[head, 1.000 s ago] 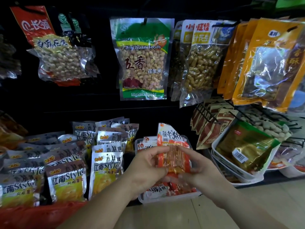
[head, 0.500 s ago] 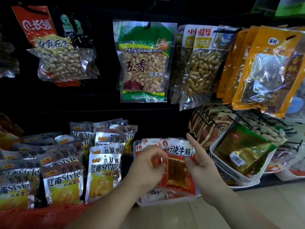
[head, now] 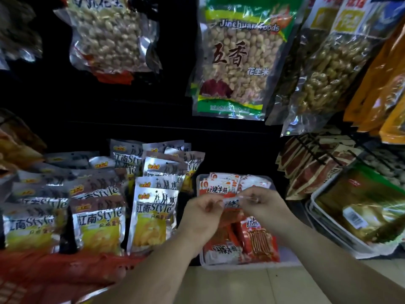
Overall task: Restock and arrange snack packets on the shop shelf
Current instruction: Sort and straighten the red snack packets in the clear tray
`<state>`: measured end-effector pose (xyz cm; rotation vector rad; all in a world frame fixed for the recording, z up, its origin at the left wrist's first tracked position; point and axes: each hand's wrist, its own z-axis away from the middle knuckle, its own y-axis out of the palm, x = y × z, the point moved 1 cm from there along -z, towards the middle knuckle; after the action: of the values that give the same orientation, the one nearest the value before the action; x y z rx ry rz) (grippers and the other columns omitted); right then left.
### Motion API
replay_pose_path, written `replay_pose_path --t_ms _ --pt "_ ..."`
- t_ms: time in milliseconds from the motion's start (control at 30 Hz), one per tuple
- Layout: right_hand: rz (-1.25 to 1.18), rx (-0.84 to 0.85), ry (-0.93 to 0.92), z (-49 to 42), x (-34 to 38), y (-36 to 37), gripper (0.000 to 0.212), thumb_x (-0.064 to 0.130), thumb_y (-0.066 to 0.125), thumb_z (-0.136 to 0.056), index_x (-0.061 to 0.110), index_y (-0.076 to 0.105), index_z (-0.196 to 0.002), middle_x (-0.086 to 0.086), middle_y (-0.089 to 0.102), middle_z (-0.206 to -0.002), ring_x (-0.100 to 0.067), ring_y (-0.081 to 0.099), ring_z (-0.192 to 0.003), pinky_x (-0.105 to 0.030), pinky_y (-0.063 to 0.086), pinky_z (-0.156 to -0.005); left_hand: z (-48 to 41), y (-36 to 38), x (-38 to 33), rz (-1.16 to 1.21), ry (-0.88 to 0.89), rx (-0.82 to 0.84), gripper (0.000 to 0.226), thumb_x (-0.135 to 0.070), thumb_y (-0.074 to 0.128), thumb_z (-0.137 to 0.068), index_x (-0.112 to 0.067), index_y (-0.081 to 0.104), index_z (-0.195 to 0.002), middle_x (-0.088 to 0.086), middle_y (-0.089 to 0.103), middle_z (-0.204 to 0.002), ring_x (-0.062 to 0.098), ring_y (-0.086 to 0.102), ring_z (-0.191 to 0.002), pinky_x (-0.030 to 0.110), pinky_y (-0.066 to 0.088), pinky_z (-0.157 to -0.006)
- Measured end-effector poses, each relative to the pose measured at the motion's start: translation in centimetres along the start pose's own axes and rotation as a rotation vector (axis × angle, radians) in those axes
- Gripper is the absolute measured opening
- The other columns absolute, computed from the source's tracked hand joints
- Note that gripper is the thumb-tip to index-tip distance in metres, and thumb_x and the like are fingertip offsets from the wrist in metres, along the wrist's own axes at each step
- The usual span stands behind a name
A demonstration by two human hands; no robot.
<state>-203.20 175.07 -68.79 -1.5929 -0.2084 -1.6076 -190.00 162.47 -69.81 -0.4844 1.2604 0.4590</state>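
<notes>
A red and white snack packet (head: 232, 212) stands upright over a clear plastic tray (head: 252, 265) low on the shelf. My left hand (head: 202, 218) pinches its top left corner and my right hand (head: 264, 207) pinches its top right corner. More packets of the same kind (head: 262, 242) lie flat in the tray, and several stand at its back (head: 219, 186). The lower part of the held packet is partly hidden by my hands.
Silver and yellow packets (head: 153, 218) stand in rows to the left of the tray, above a red basket rim (head: 54, 268). Peanut bags (head: 238, 60) hang above. A white tray with a green and gold bag (head: 361, 209) sits at right, under wire hooks (head: 311, 148).
The view has moved closer and lower. The packet has gone down into the tray, and both hands have shifted from its sides to its top edge.
</notes>
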Motion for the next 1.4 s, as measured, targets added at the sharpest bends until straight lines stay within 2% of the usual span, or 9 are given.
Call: replay_pose_path --t_ms 167,433,567,667,800,933,1233,1333,1400 --pt "0.094 0.086 0.063 -3.3 -4.3 3.7 0.013 0.019 0.068 -0.099 0.025 0.076 -0.091 0.006 0.075 -0.092 -0.013 0.068 -0.092 -0.016 0.049 -0.076 -1.4 -0.7 2.1 -0.023 -0.126 0.028 0.023 -0.016 0.069 -0.099 -0.039 0.067 -0.097 -0.014 0.072 -0.106 0.001 0.067 -0.092 0.009 0.050 -0.058" --pt "0.168 0.524 0.443 -4.8 -8.0 4.3 0.020 0.031 0.069 -0.093 0.026 0.072 -0.112 0.001 0.070 -0.114 -0.019 0.067 -0.104 -0.044 0.064 -0.083 -2.9 -0.6 3.8 -0.083 -0.155 0.019 0.039 -0.003 0.057 -0.102 -0.040 0.058 -0.090 -0.017 0.064 -0.098 -0.003 0.058 -0.087 0.013 0.047 -0.063" --pt "0.302 0.153 0.179 -8.2 -7.5 3.7 0.017 0.022 0.062 -0.100 0.033 0.070 -0.110 0.001 0.071 -0.113 -0.011 0.067 -0.088 -0.031 0.058 -0.071 -3.3 -0.1 4.2 -0.049 -0.144 -0.025 0.029 -0.007 0.062 -0.101 -0.036 0.062 -0.106 -0.020 0.065 -0.097 -0.014 0.064 -0.077 0.003 0.044 -0.052" --pt "0.411 -0.105 0.047 -11.4 -8.0 4.1 0.043 0.024 0.064 -0.099 0.031 0.056 -0.140 -0.002 0.066 -0.125 -0.011 0.059 -0.060 -0.026 0.050 -0.058 -3.8 0.1 4.3 -0.030 -0.131 -0.044 0.038 0.004 0.053 -0.101 -0.032 0.058 -0.114 -0.021 0.060 -0.100 -0.029 0.056 -0.070 0.000 0.041 -0.050" --pt "0.594 -0.063 0.127 -14.0 -8.8 5.2 0.065 0.036 0.074 -0.093 0.032 0.044 -0.150 -0.001 0.063 -0.135 -0.021 0.067 -0.086 -0.036 0.058 -0.079 -4.5 0.3 5.0 -0.046 -0.131 -0.110 0.043 0.002 0.051 -0.102 -0.036 0.058 -0.120 -0.020 0.063 -0.113 -0.023 0.060 -0.081 0.003 0.047 -0.059" --pt "0.662 -0.194 0.010 -14.4 -9.1 5.8 0.008 0.034 0.067 -0.098 0.032 0.066 -0.106 0.003 0.066 -0.116 -0.019 0.064 -0.090 -0.034 0.056 -0.076 -4.7 0.4 5.0 -0.057 -0.127 -0.100 0.047 0.003 0.051 -0.102 -0.042 0.062 -0.111 -0.026 0.064 -0.110 -0.011 0.064 -0.091 0.008 0.054 -0.071" --pt "0.537 -0.408 -0.258 -13.0 -8.6 3.9 0.009 0.019 0.077 -0.093 0.025 0.084 -0.091 0.000 0.068 -0.122 -0.032 0.061 -0.113 -0.043 0.056 -0.081 -4.7 0.1 5.2 -0.083 -0.076 -0.072 0.041 0.001 0.053 -0.103 -0.038 0.061 -0.110 -0.034 0.069 -0.090 -0.023 0.060 -0.081 0.003 0.047 -0.062" --pt "0.336 -0.321 -0.277 -12.2 -5.4 2.7 0.008 0.022 0.073 -0.097 0.023 0.081 -0.098 0.005 0.070 -0.087 -0.024 0.067 -0.084 -0.037 0.054 -0.072 -4.3 0.1 4.1 -0.023 -0.066 -0.104 0.043 0.004 0.057 -0.099 -0.039 0.062 -0.102 -0.024 0.075 -0.099 -0.006 0.069 -0.081 0.021 0.056 -0.075" --pt "0.159 -0.180 -0.204 -10.8 -2.7 1.6 0.008 0.026 0.066 -0.102 0.023 0.073 -0.101 0.008 0.053 -0.063 -0.012 0.051 -0.052 -0.030 0.043 -0.053 -3.9 0.3 3.0 0.008 0.006 -0.113 0.042 -0.002 0.065 -0.097 -0.043 0.057 -0.103 -0.037 0.070 -0.099 -0.017 0.063 -0.085 0.029 0.053 -0.081"
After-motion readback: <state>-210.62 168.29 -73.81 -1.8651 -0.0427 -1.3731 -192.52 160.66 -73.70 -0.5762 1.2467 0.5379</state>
